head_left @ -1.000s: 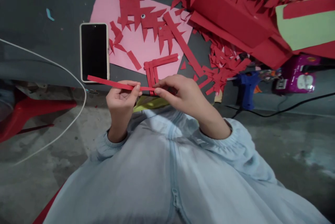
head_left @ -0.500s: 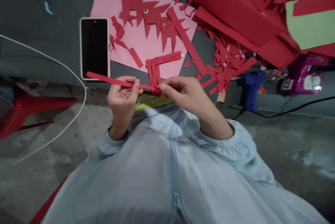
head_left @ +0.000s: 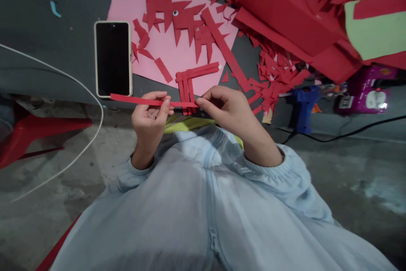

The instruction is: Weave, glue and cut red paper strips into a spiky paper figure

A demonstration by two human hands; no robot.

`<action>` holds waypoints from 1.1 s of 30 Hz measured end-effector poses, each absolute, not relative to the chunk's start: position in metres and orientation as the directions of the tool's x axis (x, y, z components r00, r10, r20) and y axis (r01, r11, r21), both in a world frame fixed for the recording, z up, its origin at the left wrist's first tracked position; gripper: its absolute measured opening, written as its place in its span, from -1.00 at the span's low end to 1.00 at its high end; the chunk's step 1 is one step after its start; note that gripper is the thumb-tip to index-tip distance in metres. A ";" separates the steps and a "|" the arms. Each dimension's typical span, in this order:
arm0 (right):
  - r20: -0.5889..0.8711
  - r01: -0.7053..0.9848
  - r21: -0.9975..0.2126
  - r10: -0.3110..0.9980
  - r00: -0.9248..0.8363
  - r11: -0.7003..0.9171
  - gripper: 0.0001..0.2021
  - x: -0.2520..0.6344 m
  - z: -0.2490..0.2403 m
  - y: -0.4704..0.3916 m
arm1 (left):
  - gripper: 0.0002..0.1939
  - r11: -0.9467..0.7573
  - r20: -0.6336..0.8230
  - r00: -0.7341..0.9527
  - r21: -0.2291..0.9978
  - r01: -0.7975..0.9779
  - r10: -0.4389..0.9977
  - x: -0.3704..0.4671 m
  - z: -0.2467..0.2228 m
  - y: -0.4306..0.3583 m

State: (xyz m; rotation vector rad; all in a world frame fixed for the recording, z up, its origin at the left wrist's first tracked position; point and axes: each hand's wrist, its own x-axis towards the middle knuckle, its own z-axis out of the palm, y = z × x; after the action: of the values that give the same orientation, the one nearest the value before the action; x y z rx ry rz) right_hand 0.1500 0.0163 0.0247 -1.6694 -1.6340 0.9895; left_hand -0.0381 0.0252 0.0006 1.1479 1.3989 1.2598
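A narrow red paper strip (head_left: 127, 99) stretches level between my hands near the table's front edge. My left hand (head_left: 154, 112) pinches it around its middle, and my right hand (head_left: 222, 104) pinches its right end between thumb and fingers. Just behind the strip, a frame of joined red strips (head_left: 190, 77) lies partly on a pink sheet (head_left: 158, 47). Three red paper fish-like shapes with eyes rest on that sheet: a large one (head_left: 157, 0), a middle one (head_left: 184, 19) and a small one (head_left: 203, 38). A longer red strip (head_left: 225, 49) slants beside them.
A phone (head_left: 113, 59) lies left of the pink sheet. Red scraps (head_left: 272, 72) and folded red sheets (head_left: 292, 13) cover the right side. A blue glue gun (head_left: 303, 106) and a purple package (head_left: 371, 93) sit at the right edge. A white cable (head_left: 85, 83) curves at left.
The held strip has shifted right and its left end has dipped. My right hand has moved slightly right, away from the lower end of the strip frame, which now shows more.
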 end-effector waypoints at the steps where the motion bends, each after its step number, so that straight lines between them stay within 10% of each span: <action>1: -0.128 0.556 -0.826 0.992 -0.023 -0.093 -0.69 0.150 0.024 0.016 | -0.85 0.057 -0.043 -0.151 0.994 0.093 0.988 -0.039 0.000 0.025; 33: -0.261 0.478 -0.846 0.965 0.017 -0.237 -0.80 0.149 0.021 0.014 | -0.77 -0.187 0.355 -0.221 0.816 0.547 0.908 -0.077 0.008 0.029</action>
State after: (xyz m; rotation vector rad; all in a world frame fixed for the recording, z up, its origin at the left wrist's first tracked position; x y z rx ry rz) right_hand 0.1493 0.0139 0.0210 -1.7575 -1.4755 1.1651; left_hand -0.0768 0.0286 0.0076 1.6798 1.7196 1.3744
